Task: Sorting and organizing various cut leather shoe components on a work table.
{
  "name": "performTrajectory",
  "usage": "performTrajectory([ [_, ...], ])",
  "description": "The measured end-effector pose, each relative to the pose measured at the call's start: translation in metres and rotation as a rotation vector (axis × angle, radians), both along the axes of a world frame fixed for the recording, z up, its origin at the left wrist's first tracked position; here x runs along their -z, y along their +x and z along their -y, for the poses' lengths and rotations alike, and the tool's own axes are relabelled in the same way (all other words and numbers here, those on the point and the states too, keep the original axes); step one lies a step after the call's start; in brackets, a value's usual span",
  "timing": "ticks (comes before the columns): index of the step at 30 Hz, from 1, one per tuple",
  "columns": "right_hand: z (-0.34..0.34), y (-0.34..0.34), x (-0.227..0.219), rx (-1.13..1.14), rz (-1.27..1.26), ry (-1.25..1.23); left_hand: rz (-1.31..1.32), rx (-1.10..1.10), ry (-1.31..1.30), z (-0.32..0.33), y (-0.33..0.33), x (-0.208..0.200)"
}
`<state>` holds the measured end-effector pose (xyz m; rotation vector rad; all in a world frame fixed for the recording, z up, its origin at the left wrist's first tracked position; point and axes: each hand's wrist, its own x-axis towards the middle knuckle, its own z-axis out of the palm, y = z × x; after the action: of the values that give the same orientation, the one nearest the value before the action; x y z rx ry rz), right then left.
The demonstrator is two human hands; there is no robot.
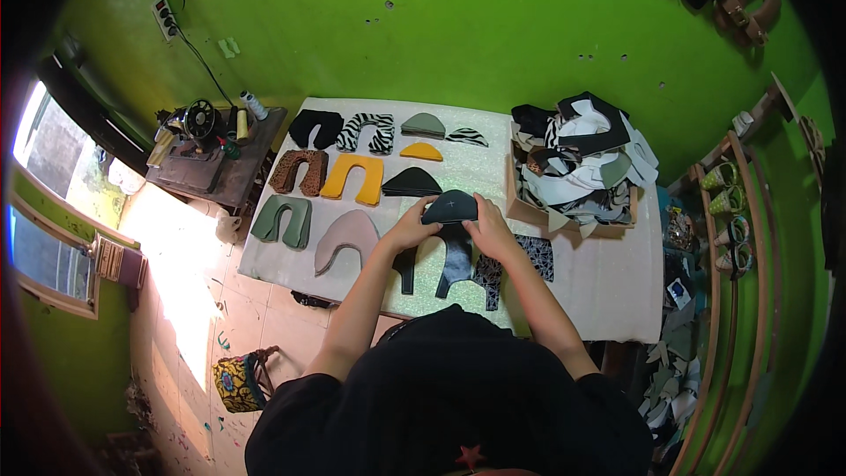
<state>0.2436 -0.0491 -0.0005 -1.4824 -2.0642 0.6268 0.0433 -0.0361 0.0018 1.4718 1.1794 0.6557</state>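
Both hands hold a dark half-moon leather piece, or a thin stack of them, with a pale cross mark on top. My left hand grips its left end, and my right hand its right end, thumbs at the lower edge. Under them on the table lies a shiny black U-shaped piece, partly hidden. Close to my right forearm is a black-and-grey patterned cutout. Left of my left hand sits a pale pink U-shaped piece; just beyond it is a black half-moon piece.
The white table carries more cutouts: green, yellow, leopard, zebra. A box of scraps stands right. A sewing machine sits left. A patterned bag lies on the floor; wooden racks line the right.
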Motion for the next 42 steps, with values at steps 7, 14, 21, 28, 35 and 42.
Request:
performTrajectory([
  [7, -0.018, -0.022, 0.019, -0.013, 0.046, 0.002, -0.108, 0.014, 0.197, -0.021, -0.032, 0.017],
  [14, -0.047, -0.047, 0.012, 0.041, 0.069, 0.063, -0.165, -0.015, 0.146, -0.057, -0.053, 0.032],
  [21, -0.084, -0.064, 0.030, 0.005, 0.036, 0.210, -0.312, -0.029, 0.294, -0.100, -0.080, 0.054],
  [28, -0.095, -0.076, 0.057, 0.079, 0.074, 0.231, -0.672, -0.045, 0.496, -0.104, -0.082, 0.047],
  [35, -0.097, -0.077, 0.069, 0.165, 0.095, 0.254, -0.688, -0.064, 0.561, -0.099, -0.079, 0.056],
  [42, -0.092, -0.081, 0.080, 0.189, 0.141, 0.168, -0.742, -0.043, 0.512, -0.103, -0.081, 0.069],
])
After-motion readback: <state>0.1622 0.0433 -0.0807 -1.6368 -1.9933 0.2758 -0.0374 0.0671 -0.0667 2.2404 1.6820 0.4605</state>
